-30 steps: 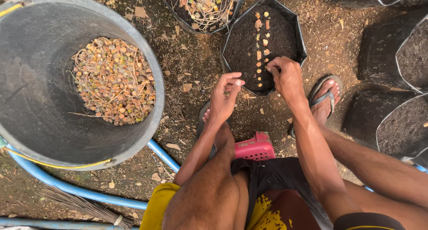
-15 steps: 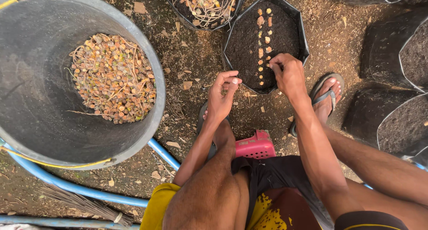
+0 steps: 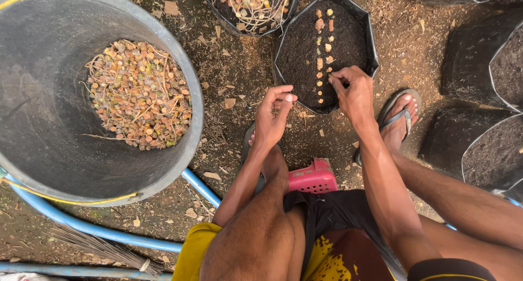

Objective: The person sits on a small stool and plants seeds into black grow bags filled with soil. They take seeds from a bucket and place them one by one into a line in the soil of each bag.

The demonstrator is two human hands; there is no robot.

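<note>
A black grow bag (image 3: 357,19) full of dark soil stands on the ground ahead of me, with two short rows of small orange-brown seeds (image 3: 322,52) laid on the soil. My right hand (image 3: 354,93) is at the bag's near edge, its fingertips pinched together over the lower end of the rows. My left hand (image 3: 272,115) hovers just left of the bag, its fingers curled around a few small seeds. A big grey tub (image 3: 32,57) at the left holds a heap of the same seeds (image 3: 139,93) mixed with thin roots.
Another bag of seeds and roots (image 3: 250,5) sits at the top. More soil-filled black bags (image 3: 490,150) stand at the right. My sandalled foot (image 3: 400,117) rests by the bag. A pink stool (image 3: 313,177) is under me. Blue pipes (image 3: 98,229) and a broom (image 3: 103,248) lie at the lower left.
My right hand has stayed at the near end of the seed rows, shifting slightly. The left hand has curled its fingers more tightly and stays beside the bag.
</note>
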